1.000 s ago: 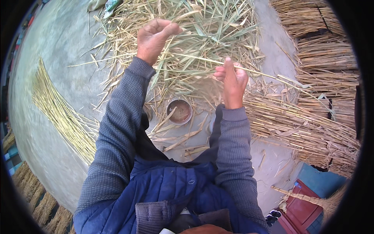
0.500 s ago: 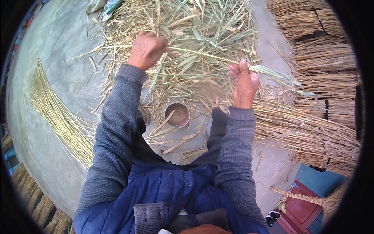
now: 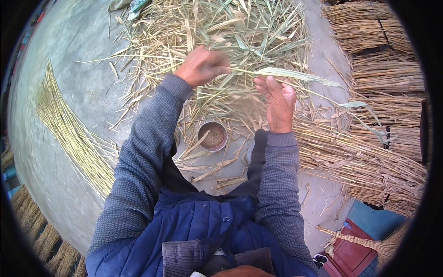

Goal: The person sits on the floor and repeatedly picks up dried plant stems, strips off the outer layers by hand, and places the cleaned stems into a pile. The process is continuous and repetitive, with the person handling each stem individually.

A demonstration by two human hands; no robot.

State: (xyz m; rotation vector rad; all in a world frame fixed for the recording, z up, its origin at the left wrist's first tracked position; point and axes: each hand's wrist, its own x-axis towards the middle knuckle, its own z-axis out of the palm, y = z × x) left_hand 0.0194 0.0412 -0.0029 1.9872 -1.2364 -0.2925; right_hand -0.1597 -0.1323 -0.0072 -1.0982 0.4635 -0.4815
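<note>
My left hand (image 3: 204, 66) is closed round one end of a long green reed stalk (image 3: 318, 94), in front of the heap of cut leaves. To the right, my right hand (image 3: 280, 104) is turned palm up, its thumb and curled fingers on the same stalk. A broad pale leaf (image 3: 300, 75) stands out from the stalk just above my right fingertips. Past that hand the stalk slopes down to the right, with drooping leaves at its far end. Both hands are raised a little above the floor, with a short length of stalk between them.
A heap of reed leaves (image 3: 230, 32) spreads ahead. A small round bowl (image 3: 212, 136) stands between my feet. At left lies a bundle of thin stalks (image 3: 76, 134); at right, loose reed stalks (image 3: 355, 150) and tied bundles (image 3: 390, 71). A broom (image 3: 355, 238) is at lower right.
My left hand has moved right and slightly down, closer to my right hand. My right hand has shifted a little left. The pale leaf now stands away from the stalk above my right fingers.
</note>
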